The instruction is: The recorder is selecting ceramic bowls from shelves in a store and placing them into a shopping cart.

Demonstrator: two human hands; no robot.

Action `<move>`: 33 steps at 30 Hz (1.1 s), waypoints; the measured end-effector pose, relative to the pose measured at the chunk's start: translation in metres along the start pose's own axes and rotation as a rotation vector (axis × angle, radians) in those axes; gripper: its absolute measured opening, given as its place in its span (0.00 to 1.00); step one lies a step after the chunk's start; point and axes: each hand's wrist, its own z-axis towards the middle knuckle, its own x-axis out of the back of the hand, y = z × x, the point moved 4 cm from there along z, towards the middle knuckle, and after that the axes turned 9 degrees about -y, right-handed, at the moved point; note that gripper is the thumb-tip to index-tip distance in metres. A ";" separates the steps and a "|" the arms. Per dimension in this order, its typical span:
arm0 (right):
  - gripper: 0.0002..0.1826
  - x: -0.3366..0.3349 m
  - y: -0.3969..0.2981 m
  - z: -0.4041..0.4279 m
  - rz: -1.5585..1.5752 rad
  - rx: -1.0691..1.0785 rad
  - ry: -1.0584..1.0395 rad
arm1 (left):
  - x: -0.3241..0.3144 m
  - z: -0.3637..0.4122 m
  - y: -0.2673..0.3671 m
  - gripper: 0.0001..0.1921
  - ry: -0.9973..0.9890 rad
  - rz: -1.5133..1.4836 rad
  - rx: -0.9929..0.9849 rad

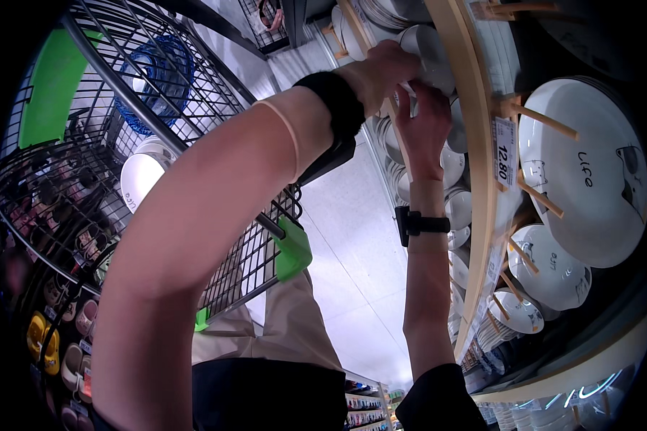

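Note:
My left hand [392,65] reaches across to the lower shelf on the right, its fingers curled at the near edge of a white ceramic dish [430,56]. Just below it, my right hand [425,119] has its thumb and fingertips bent toward the dish's lower edge. A small pale patch shows between the thumb and index finger; what it is cannot be made out. The left fingertips are partly hidden by the hand itself. Stacked white bowls and plates [454,166] stand beneath and behind my right hand.
A wire shopping cart [242,269] with green plastic parts stands at left, holding a blue woven basket [156,81] and white bowls [143,175]. A wooden shelf edge [477,108] with pegs runs at right, before cat-patterned plates [582,172]. Clogs [43,339] hang at lower left.

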 end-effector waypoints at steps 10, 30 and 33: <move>0.09 0.030 -0.043 -0.013 0.042 0.011 -0.227 | 0.021 -0.033 -0.004 0.08 -0.084 -0.034 0.060; 0.12 0.203 -0.228 -0.008 0.268 0.078 -0.238 | 0.073 -0.290 0.081 0.28 -0.247 -0.381 -0.032; 0.12 0.231 -0.280 0.001 0.410 0.110 -0.250 | 0.097 -0.356 0.101 0.28 -0.280 -0.608 -0.155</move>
